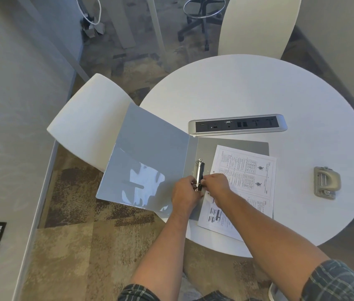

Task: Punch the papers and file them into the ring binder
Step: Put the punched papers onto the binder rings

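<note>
- Near the bench's left edge: open grey plastic ring binder (156,157), front cover hanging past the round white bench (258,88) over the carpet, back cover flat on top.
- Chrome ring mechanism (200,173) sits on the spine; both hands meet at its near end.
- Left hand (184,192): fingers curled onto the near end of the mechanism, apparently gripping it from the left.
- Right hand (216,184): fingertips pinched at the same end from the right; can't tell whether the rings are apart or closed.
- White printed paper sheets (245,187) lie on the back cover, just beside the rings, slightly skewed, near corner running toward the bench's near edge. Small marks along their left margin look like punched holes, so punching seems done.
- Handling judgement: sheets are light, floppy and tear easily at the holes; take them by the left margin and lower both holes onto the prongs together. Rings are stiff and springy, mind the fingers. The overhanging cover could tip the binder.
- Grey metal two-hole punch (325,182) sits near the right edge, well apart.
- Silver-and-black socket strip (236,124) is set in mid-bench.
- Text: dense print and tables on the sheets, too small to read; no brands legible.
</note>
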A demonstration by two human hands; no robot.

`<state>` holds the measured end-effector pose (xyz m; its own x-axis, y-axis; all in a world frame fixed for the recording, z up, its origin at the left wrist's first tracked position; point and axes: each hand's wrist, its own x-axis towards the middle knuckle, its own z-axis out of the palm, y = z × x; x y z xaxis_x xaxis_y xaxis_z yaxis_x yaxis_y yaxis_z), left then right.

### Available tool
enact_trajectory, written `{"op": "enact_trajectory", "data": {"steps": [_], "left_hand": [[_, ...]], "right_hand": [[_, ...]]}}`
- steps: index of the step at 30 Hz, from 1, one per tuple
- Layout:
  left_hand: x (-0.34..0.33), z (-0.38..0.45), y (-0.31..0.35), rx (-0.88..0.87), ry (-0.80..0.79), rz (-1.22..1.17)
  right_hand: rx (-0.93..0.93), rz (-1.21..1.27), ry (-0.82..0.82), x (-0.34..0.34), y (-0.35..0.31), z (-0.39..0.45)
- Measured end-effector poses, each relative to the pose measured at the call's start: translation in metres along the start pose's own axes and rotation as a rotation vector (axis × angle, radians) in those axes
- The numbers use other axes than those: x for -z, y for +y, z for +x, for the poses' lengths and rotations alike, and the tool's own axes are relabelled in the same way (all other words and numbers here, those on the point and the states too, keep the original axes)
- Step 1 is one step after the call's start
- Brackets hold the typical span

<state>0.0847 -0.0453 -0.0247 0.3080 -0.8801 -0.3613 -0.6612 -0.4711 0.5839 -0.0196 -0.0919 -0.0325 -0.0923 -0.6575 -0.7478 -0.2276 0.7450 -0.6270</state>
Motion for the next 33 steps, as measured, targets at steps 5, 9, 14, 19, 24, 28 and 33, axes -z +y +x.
{"op": "enact_trajectory", "data": {"steps": [5, 9, 14, 19, 24, 28, 33], "left_hand": [[-0.010, 0.006, -0.001, 0.013, -0.010, -0.021], [-0.020, 0.019, -0.003, 0.151, -0.004, -0.164], [-0.026, 0.036, 0.004, 0.296, 0.028, -0.245], [-0.024, 0.054, 0.019, 0.382, 0.028, -0.175], [-0.017, 0.051, 0.037, 0.435, -0.011, -0.017], [-0.016, 0.055, 0.034, 0.447, -0.041, -0.033], [-0.013, 0.062, 0.024, 0.395, -0.106, -0.114]], "right_hand": [[0.012, -0.043, -0.024, -0.002, -0.001, 0.001], [0.045, -0.089, -0.015, 0.002, 0.003, -0.002], [0.101, -0.137, -0.053, 0.007, 0.008, -0.004], [0.139, -0.144, -0.089, 0.014, 0.011, -0.010], [0.128, -0.120, -0.111, 0.021, 0.015, -0.008], [0.119, -0.100, -0.119, 0.017, 0.014, -0.001], [0.076, -0.082, -0.144, 0.011, 0.006, 0.000]]}}
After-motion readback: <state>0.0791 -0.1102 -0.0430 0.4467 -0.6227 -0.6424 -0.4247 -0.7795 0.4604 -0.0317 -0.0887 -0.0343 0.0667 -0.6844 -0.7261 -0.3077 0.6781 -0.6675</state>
